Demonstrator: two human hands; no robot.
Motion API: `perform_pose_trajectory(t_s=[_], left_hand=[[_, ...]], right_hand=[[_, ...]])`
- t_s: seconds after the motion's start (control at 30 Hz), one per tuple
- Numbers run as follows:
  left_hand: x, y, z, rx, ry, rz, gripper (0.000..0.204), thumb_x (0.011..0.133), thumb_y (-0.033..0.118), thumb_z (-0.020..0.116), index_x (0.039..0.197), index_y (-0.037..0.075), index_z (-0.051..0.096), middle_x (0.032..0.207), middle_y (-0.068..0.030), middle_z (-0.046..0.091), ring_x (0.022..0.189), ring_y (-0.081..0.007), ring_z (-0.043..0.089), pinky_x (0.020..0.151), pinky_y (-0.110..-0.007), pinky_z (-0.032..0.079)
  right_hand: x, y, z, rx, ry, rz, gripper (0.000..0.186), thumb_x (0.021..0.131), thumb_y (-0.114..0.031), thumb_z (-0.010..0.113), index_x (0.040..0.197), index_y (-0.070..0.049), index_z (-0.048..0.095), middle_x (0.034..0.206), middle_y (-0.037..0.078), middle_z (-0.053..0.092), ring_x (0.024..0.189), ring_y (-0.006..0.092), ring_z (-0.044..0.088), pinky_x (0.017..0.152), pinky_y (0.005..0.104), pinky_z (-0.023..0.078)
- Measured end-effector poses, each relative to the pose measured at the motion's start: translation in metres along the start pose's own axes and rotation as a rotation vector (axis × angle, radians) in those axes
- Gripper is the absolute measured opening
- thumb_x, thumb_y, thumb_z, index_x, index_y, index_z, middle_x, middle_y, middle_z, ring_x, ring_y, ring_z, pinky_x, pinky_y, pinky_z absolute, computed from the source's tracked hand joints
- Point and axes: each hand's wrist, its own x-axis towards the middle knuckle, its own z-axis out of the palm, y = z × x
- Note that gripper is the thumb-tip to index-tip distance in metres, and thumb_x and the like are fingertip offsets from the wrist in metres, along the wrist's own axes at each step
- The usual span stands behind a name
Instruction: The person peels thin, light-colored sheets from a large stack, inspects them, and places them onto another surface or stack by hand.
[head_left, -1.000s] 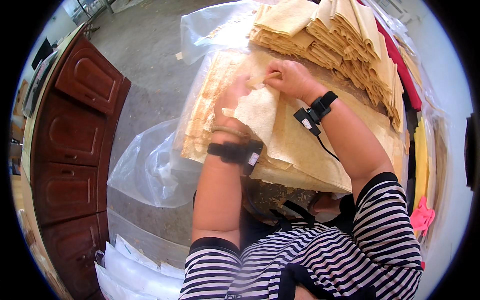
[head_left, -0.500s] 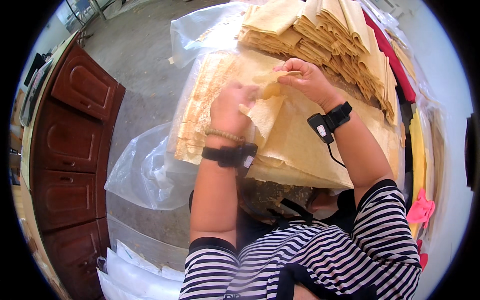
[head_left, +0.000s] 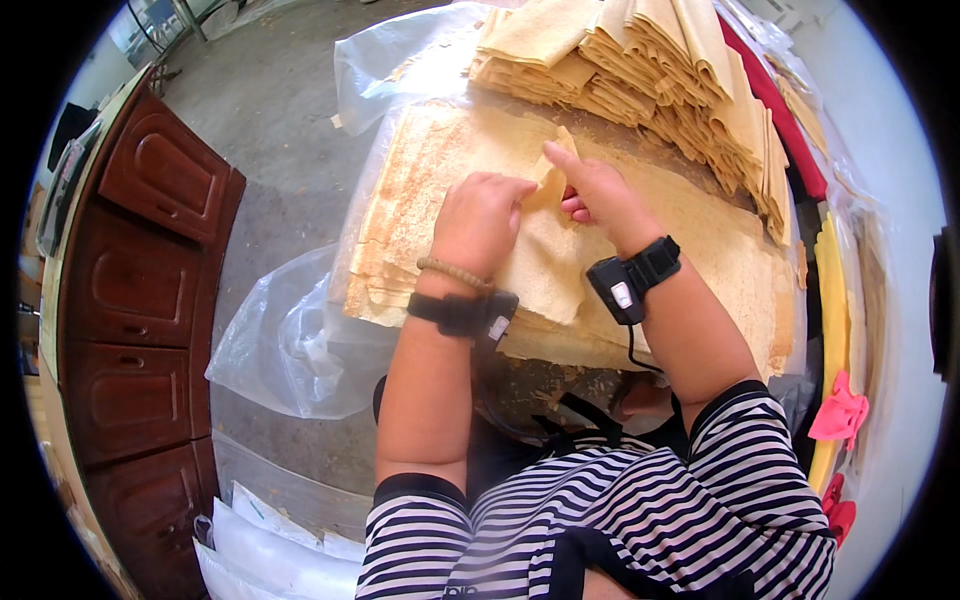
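Over yellowish sheets (head_left: 410, 190), a raised flap (head_left: 549, 190) is pinched by the right hand (head_left: 606, 200), the left hand (head_left: 478, 218) curled, its grip unclear.

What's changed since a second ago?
The yellowish sheet, its flap raised beside the left hand earlier, now lies flatter, corner toward the body. The right hand has moved toward the body. Whether either grip let go is unclear. The folded stack and clear plastic bag stayed put.
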Motion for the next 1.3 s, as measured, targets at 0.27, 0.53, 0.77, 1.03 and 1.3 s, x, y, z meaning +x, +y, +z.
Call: perform_pose_trajectory(t_s=[0.27, 0.53, 0.77, 1.03, 1.3], left_hand=[[-0.003, -0.012, 0.002, -0.157, 0.024, -0.13, 0.028, 0.088, 0.001, 0.061, 0.112, 0.003, 0.073, 0.114, -0.0191, 0.071, 0.108, -0.0372, 0.065, 0.095, -0.043, 0.052], [-0.005, -0.019, 0.009, -0.117, 0.012, -0.041, 0.029, 0.09, 0.001, 0.06, 0.116, 0.001, 0.071, 0.119, -0.0187, 0.071, 0.114, -0.0369, 0.064, 0.102, -0.042, 0.05], [-0.007, -0.019, 0.007, -0.117, 0.015, -0.074, 0.031, 0.09, 0.001, 0.06, 0.119, 0.003, 0.071, 0.123, -0.0169, 0.07, 0.118, -0.0352, 0.063, 0.104, -0.041, 0.049], [-0.005, 0.011, -0.004, 0.03, 0.053, 0.015, 0.027, 0.09, 0.003, 0.061, 0.114, 0.007, 0.074, 0.12, -0.0146, 0.071, 0.119, -0.0341, 0.063, 0.099, -0.041, 0.052], [-0.009, 0.016, 0.022, 0.258, -0.122, 0.109, 0.03, 0.098, 0.019, 0.052, 0.122, 0.017, 0.069, 0.135, -0.0022, 0.065, 0.132, -0.0278, 0.056, 0.107, -0.044, 0.044]], right_hand=[[0.001, 0.001, 0.032, -0.468, 0.354, -0.355, 0.045, 0.096, -0.039, 0.058, 0.102, 0.004, 0.069, 0.1, 0.029, 0.07, 0.096, 0.0454, 0.067, 0.084, 0.0517, 0.052], [0.002, 0.033, 0.036, -0.121, 0.52, -0.458, 0.038, 0.101, -0.031, 0.058, 0.108, 0.006, 0.066, 0.09, 0.028, 0.07, 0.085, 0.0423, 0.068, 0.076, 0.0468, 0.052], [-0.027, 0.03, -0.006, 0.091, 0.342, -0.384, 0.031, 0.101, -0.028, 0.065, 0.105, 0.003, 0.067, 0.074, 0.0, 0.061, 0.065, 0.0084, 0.051, 0.059, 0.0302, 0.044], [-0.022, 0.034, -0.022, 0.221, 0.158, -0.377, 0.029, 0.101, -0.03, 0.064, 0.104, -0.001, 0.069, 0.076, -0.007, 0.058, 0.065, 0.0045, 0.047, 0.057, 0.0268, 0.041], [-0.015, 0.054, -0.037, 0.129, 0.229, -0.312, 0.03, 0.101, -0.031, 0.064, 0.102, -0.002, 0.071, 0.074, -0.008, 0.057, 0.063, 0.0036, 0.046, 0.054, 0.0268, 0.038]])
